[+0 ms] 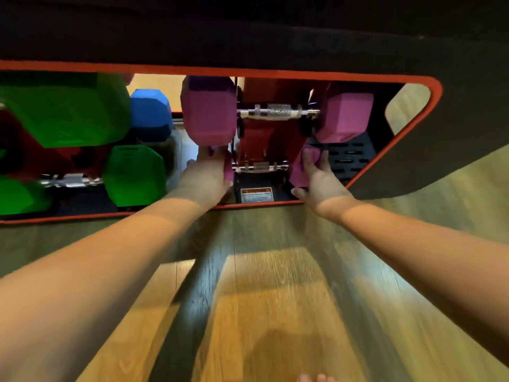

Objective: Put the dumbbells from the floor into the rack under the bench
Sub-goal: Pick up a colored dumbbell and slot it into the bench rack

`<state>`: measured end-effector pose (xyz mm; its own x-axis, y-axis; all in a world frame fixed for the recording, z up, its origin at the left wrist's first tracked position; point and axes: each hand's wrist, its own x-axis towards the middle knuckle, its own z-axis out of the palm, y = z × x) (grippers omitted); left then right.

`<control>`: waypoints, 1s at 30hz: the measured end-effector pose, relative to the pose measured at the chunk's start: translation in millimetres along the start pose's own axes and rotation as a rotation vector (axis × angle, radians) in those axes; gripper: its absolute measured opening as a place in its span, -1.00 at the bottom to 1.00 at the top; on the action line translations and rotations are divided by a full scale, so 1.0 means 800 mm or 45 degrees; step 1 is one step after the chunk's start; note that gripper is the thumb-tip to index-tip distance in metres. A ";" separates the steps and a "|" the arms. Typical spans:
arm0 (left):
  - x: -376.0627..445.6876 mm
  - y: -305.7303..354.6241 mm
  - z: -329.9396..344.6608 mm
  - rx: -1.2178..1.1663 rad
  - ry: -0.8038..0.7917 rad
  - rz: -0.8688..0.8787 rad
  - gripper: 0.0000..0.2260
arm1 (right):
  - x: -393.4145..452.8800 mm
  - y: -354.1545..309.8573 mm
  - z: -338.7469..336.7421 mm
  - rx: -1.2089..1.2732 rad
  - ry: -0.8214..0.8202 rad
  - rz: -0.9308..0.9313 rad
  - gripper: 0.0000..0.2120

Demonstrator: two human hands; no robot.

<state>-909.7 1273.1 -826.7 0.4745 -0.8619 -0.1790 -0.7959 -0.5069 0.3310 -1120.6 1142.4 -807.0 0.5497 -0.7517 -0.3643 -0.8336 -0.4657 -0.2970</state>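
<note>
Under bench rack [347,158] | hands [205,179] grasping lower pink dumbbell [260,167] | green dumbbell [132,175] leftward

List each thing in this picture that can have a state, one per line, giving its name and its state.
Upper pink dumbbell: resting in the rack.
Lower pink dumbbell: held at both ends, low in the rack.
Left hand: on the lower dumbbell's left head.
Right hand: fingers on its right head.
Green dumbbell: racked.
Blue dumbbell: racked.
</note>
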 end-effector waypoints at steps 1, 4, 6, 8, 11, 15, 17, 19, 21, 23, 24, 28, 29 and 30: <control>0.000 0.002 0.002 0.022 0.010 0.003 -0.43 | 0.001 0.001 0.000 -0.017 0.038 -0.005 -0.15; 0.006 0.001 0.003 0.029 -0.010 0.017 -0.40 | 0.004 0.001 0.001 -0.076 0.097 -0.013 -0.21; 0.009 -0.004 0.003 0.020 -0.017 0.028 -0.37 | 0.002 -0.004 0.008 -0.097 0.113 0.034 -0.24; 0.006 -0.008 0.007 0.012 0.017 0.038 -0.38 | 0.000 -0.008 0.010 -0.095 0.121 0.056 -0.24; 0.006 -0.013 0.008 -0.011 0.029 0.061 -0.36 | 0.004 -0.007 0.002 -0.060 0.116 0.016 -0.29; 0.010 -0.015 0.004 -0.026 0.003 0.081 -0.36 | 0.002 -0.008 0.008 0.063 0.136 0.052 -0.29; 0.004 -0.013 0.009 -0.037 0.032 0.082 -0.40 | -0.003 -0.012 0.010 0.089 0.123 0.048 -0.30; 0.004 -0.013 0.011 -0.034 0.035 0.068 -0.41 | 0.000 -0.011 0.003 0.063 0.105 0.047 -0.31; 0.010 -0.016 0.008 -0.036 0.002 0.062 -0.38 | 0.005 -0.012 -0.005 0.040 0.092 0.048 -0.33; 0.016 -0.019 0.004 -0.047 -0.011 0.087 -0.37 | 0.005 -0.016 -0.005 0.040 0.093 0.070 -0.34; 0.017 -0.020 0.003 -0.047 -0.014 0.098 -0.37 | 0.002 -0.018 -0.002 0.044 0.087 0.089 -0.34; 0.011 -0.020 0.005 -0.048 0.010 0.100 -0.37 | -0.008 -0.019 0.003 0.060 0.084 0.107 -0.35; 0.008 -0.018 0.008 -0.042 0.021 0.089 -0.39 | -0.006 -0.019 -0.001 0.049 0.079 0.101 -0.36; 0.006 -0.017 0.012 -0.030 0.025 0.082 -0.40 | -0.003 -0.017 -0.006 0.042 0.075 0.097 -0.36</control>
<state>-899.8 1275.8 -840.7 0.4302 -0.8921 -0.1383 -0.8159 -0.4498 0.3632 -1110.7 1148.5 -798.0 0.4797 -0.8110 -0.3350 -0.8702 -0.3911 -0.2995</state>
